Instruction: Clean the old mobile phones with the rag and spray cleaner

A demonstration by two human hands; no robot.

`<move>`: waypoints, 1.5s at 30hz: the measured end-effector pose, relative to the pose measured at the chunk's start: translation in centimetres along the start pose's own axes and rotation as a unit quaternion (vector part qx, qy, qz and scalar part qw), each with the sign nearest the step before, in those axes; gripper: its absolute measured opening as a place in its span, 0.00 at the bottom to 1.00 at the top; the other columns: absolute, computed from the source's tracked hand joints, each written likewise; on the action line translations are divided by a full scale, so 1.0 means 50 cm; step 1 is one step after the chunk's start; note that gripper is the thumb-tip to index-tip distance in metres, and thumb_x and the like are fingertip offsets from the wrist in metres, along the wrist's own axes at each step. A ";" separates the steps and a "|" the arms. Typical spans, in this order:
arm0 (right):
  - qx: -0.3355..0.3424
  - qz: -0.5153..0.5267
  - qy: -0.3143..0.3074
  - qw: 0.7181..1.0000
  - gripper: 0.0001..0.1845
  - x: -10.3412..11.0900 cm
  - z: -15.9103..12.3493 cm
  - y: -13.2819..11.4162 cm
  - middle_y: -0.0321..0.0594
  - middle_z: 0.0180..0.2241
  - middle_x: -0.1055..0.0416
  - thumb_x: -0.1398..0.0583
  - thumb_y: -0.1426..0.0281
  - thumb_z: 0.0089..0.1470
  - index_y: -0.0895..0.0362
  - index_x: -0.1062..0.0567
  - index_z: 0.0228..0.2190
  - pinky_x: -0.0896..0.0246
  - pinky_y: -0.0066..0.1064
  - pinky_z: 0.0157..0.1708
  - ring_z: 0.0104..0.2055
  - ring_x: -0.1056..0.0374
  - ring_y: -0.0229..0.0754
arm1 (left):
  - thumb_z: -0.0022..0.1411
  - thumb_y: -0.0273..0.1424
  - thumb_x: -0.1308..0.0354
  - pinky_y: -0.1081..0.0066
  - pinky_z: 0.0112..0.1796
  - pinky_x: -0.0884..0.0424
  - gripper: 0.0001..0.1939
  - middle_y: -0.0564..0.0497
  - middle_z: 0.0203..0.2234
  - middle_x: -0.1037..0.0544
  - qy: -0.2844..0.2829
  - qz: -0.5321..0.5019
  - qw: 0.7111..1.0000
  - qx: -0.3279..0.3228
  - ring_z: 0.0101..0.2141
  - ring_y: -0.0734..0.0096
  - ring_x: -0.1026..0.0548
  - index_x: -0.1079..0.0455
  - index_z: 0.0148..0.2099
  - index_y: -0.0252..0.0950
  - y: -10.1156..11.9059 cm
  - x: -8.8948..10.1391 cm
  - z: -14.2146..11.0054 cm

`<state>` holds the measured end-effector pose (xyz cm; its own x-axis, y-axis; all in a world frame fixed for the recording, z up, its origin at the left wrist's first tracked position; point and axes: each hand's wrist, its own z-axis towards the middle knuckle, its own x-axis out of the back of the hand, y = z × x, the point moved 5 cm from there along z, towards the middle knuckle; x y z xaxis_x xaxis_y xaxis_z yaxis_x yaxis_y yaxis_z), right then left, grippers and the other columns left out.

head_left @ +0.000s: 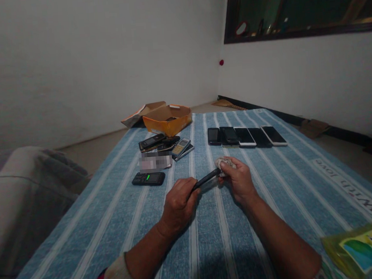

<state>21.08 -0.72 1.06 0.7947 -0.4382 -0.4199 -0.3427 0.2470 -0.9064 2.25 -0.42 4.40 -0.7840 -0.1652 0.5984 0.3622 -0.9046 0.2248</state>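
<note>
My left hand is closed round the near end of a black mobile phone, seen almost edge-on above the striped cloth. At its other end, my right hand pinches a crumpled pale wipe against the phone. To the left lies a keypad phone with a green mark on its screen. Behind it are a pile of older phones and a silver keypad phone. Farther right, several phones lie in a row, among them a white-edged one.
An open orange box stands at the table's far end, its lid beside it. A yellow-green packet lies at the near right. The blue striped tablecloth covers the table; a draped seat is on the left.
</note>
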 end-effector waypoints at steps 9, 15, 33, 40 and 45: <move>-0.007 0.063 -0.003 0.998 0.17 -0.003 -0.003 -0.012 0.34 0.24 0.28 0.30 0.63 0.40 0.59 0.22 0.32 0.36 0.23 0.14 0.19 0.35 0.33 | 0.67 0.28 0.48 0.68 0.36 0.25 0.09 0.45 0.33 0.21 -0.008 -0.040 0.999 0.033 0.35 0.66 0.22 0.29 0.45 0.31 -0.008 -0.003 -0.003; -0.011 0.063 -0.006 0.998 0.17 -0.002 -0.004 -0.015 0.34 0.23 0.28 0.30 0.63 0.39 0.59 0.22 0.32 0.36 0.22 0.13 0.20 0.35 0.33 | 0.67 0.28 0.48 0.71 0.35 0.26 0.08 0.47 0.32 0.21 -0.030 -0.060 0.995 0.069 0.34 0.68 0.22 0.28 0.43 0.32 -0.016 -0.005 -0.006; 0.000 0.083 -0.048 0.995 0.16 -0.007 -0.012 -0.030 0.33 0.24 0.31 0.31 0.62 0.40 0.58 0.23 0.31 0.40 0.22 0.12 0.19 0.37 0.33 | 0.68 0.29 0.50 0.69 0.40 0.24 0.10 0.46 0.37 0.20 -0.043 -0.069 0.993 0.090 0.39 0.67 0.21 0.29 0.47 0.35 -0.033 -0.013 -0.012; 0.002 0.084 -0.072 0.994 0.16 -0.013 -0.015 -0.032 0.32 0.22 0.31 0.31 0.63 0.41 0.59 0.24 0.31 0.41 0.23 0.12 0.16 0.38 0.31 | 0.67 0.28 0.50 0.66 0.43 0.23 0.12 0.44 0.40 0.20 -0.033 -0.057 0.995 0.071 0.42 0.64 0.21 0.30 0.50 0.34 -0.040 -0.018 -0.019; 0.005 0.078 -0.080 0.994 0.16 -0.016 -0.017 -0.035 0.32 0.22 0.31 0.31 0.62 0.41 0.59 0.24 0.31 0.42 0.23 0.11 0.15 0.39 0.32 | 0.67 0.28 0.50 0.64 0.45 0.22 0.13 0.44 0.42 0.20 -0.033 -0.053 0.995 0.073 0.44 0.64 0.21 0.29 0.51 0.35 -0.043 -0.018 -0.021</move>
<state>20.60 -1.53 2.93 0.8028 -0.2508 -0.5410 -0.4629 0.3098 -0.8305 1.66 1.25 2.56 -0.7888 -0.0412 0.6133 0.3524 -0.8478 0.3962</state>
